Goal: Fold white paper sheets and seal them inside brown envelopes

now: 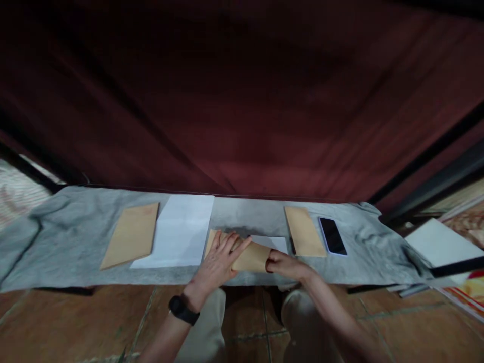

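A brown paper envelope (252, 258) lies crosswise in front of me on the grey cloth, its right end bulging upward. Over its left part rests my left hand (223, 254), fingers spread on top and the thumb at the near edge, holding it. My right hand (283, 264) is closed at the right end, its fingertips hidden at or inside the envelope's mouth. Just behind the envelope a small white paper (274, 243) shows, partly covered. To the right lies another brown envelope (305, 232).
Left of my hands are a large white sheet (183, 229) and a thick brown envelope or stack (132, 234) overlapping it. A phone (333, 236) lies at the right. Grey cloth (370, 242) covers the narrow table; a dark red curtain (242, 126) hangs behind.
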Demonstrator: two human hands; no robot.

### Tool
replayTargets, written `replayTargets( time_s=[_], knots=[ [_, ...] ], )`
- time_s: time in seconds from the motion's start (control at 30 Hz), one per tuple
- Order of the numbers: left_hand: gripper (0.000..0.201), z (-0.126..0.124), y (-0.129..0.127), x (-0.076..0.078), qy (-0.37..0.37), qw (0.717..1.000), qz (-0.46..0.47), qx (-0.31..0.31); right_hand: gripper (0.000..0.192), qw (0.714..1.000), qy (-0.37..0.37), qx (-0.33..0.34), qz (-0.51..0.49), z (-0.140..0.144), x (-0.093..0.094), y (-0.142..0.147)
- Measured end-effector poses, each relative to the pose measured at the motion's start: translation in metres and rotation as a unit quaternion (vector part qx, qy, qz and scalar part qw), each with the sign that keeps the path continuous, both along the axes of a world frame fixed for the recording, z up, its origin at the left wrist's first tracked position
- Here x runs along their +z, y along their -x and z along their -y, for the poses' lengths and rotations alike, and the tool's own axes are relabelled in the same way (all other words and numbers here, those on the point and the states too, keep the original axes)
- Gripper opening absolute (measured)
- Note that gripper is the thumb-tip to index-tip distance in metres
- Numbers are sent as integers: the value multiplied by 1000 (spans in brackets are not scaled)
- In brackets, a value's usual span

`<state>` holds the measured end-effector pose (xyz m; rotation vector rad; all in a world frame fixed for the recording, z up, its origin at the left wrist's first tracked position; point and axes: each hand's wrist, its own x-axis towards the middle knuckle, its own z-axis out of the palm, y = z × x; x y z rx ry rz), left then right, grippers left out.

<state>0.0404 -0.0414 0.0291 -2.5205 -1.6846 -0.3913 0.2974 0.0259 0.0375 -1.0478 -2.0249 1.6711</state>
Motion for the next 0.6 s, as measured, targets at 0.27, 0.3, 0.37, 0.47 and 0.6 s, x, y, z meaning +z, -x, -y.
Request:
replayTargets(
  time_s=[0.27, 0.3, 0.37, 0.47, 0.6],
  knots=[
    [94, -12, 7, 20, -18, 998, 8, 58, 41, 961, 23, -269, -52, -22, -35, -40],
    [93, -13, 11, 15, -19, 997, 10, 76, 39, 957, -17, -290, 15, -21, -44, -41],
    [92, -11, 21, 1, -20, 994, 5, 109, 37, 938, -111, -292, 150, -17, -59, -36],
    [96, -3, 32, -19, -19, 991, 11, 131, 49, 894, -176, -287, 296, -7, -72, -23],
    [99, 8, 35, -34, -17, 991, 13, 129, 58, 866, -190, -286, 364, -3, -71, -9]
  ],
)
